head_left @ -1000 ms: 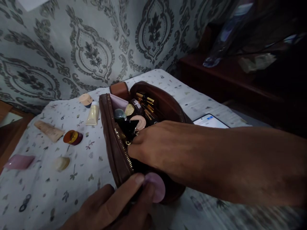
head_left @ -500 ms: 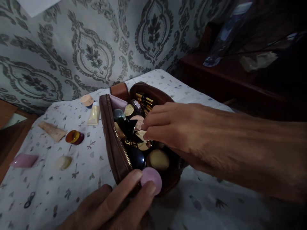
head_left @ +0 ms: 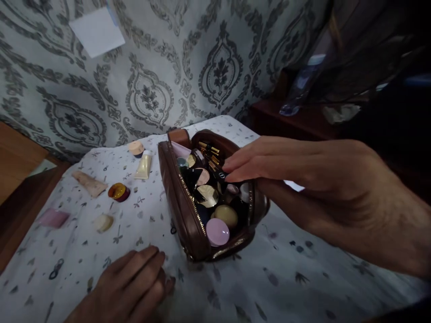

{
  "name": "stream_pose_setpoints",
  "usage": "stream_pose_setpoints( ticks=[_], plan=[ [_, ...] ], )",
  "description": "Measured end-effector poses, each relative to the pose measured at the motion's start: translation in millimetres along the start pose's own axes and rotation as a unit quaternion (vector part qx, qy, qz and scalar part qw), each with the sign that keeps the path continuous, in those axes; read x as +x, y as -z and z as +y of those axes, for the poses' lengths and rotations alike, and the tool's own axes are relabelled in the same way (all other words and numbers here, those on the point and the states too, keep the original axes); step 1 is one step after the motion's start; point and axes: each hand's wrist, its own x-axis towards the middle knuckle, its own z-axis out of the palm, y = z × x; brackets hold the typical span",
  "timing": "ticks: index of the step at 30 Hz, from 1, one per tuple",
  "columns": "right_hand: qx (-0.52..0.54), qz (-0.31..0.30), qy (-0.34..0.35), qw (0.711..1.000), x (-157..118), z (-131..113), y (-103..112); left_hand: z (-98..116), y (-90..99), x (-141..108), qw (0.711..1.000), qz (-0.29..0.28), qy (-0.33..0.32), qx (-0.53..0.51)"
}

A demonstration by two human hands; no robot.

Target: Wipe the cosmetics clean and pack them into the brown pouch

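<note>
A brown leather makeup bag point(head_left: 182, 202) stands unzipped on the patterned sheet, packed with cosmetics. Near its front opening lies a round lilac case point(head_left: 217, 232), with an oval olive-gold piece point(head_left: 226, 216) behind it. Further in are a gold-faced compact point(head_left: 207, 195), a peach compact point(head_left: 202, 176) and gold-trimmed tubes point(head_left: 209, 148). My right hand point(head_left: 289, 175) reaches over the bag's right rim, fingers stretched over the contents and thumb apart, holding nothing visible. Left of the bag's front, my left hand point(head_left: 134, 280) is low over the sheet, fingers curled together, nothing seen in them.
Left of the bag lie a cream tube point(head_left: 143, 166), a peach-lidded jar point(head_left: 136, 148), an amber jar point(head_left: 119, 192), a beige tube point(head_left: 89, 184), a pink item point(head_left: 54, 218) and a pale round piece point(head_left: 103, 222). A clear bottle point(head_left: 301, 87) stands on the dark red furniture point(head_left: 266, 119).
My left hand has let go of the lilac case, which stays in the bag, and has drawn back left. My right hand has lifted out of the contents towards the right rim.
</note>
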Motion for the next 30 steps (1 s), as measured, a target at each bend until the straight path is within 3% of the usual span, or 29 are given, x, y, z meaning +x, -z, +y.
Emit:
stream_pose_setpoints(
  ticks=[4,10,14,17,20,25,30],
  plan=[
    [-0.012,0.041,0.030,0.999,-10,-7,2,-20,1.9,-1,0.997,0.028,-0.015,0.067],
    [-0.014,0.088,0.052,0.995,-17,-17,10,-59,2.7,-25,0.992,0.014,0.068,0.105],
    [0.003,0.110,0.032,0.993,-23,-21,12,-92,-1.8,-51,0.969,-0.045,0.206,0.130],
    [0.021,0.135,0.016,0.990,-29,-26,12,-109,-6.6,-64,0.919,-0.104,0.358,0.125],
    [0.069,0.121,0.020,0.990,-39,-33,7,-113,-9.0,-66,0.881,-0.159,0.436,0.096],
    [0.184,0.034,0.030,0.982,-59,-48,-25,-107,-10.6,-63,0.856,-0.218,0.459,0.095],
    [0.250,-0.065,0.006,0.966,-72,-56,-83,-107,-14.8,-76,0.859,-0.201,0.465,0.077]
  ],
)
